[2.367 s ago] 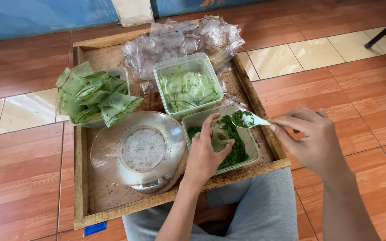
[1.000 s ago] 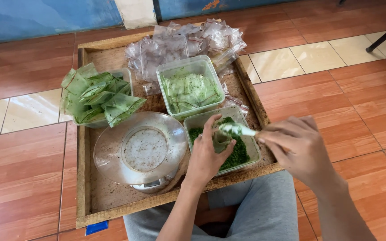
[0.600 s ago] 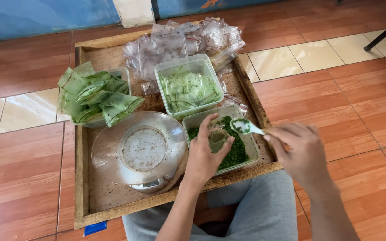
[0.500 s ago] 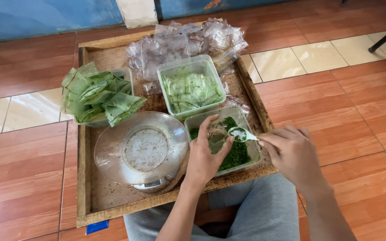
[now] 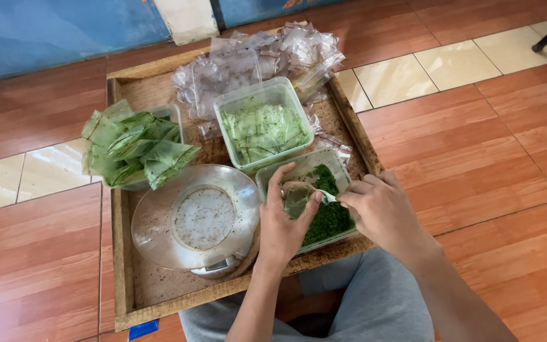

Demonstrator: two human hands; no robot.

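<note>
Hands of a seated person work over a shallow wooden tray (image 5: 116, 266) that rests on the lap, above a floor of red-brown and cream tiles. The left hand (image 5: 284, 223) pinches a small clear plastic packet (image 5: 296, 197) by its mouth, thumb on one side and fingers on the other, holding it just over the near clear tub of dark green chopped leaf (image 5: 332, 216). The right hand (image 5: 381, 212) is closed around a small spoon (image 5: 328, 198), whose tip sits at the packet's opening; most of the spoon is hidden by the fingers, so its load cannot be seen.

Beside the left hand, to its left, stands a kitchen scale with a round metal pan (image 5: 195, 218), bare of any packet. Behind the leaf tub is a second clear tub of flat filled green packets (image 5: 263, 125). At the tray's far left another tub holds a heap of green-filled packets (image 5: 133, 147) standing on end. A pile of empty clear bags (image 5: 254, 58) lies across the tray's far edge.

Judging from the pose, the filling step is in hand: leaf is being spooned into the open packet. The next move would seem to call for keeping the mouth of the packet spread and steady under the spoon, so that nothing spills back into the tub.
</note>
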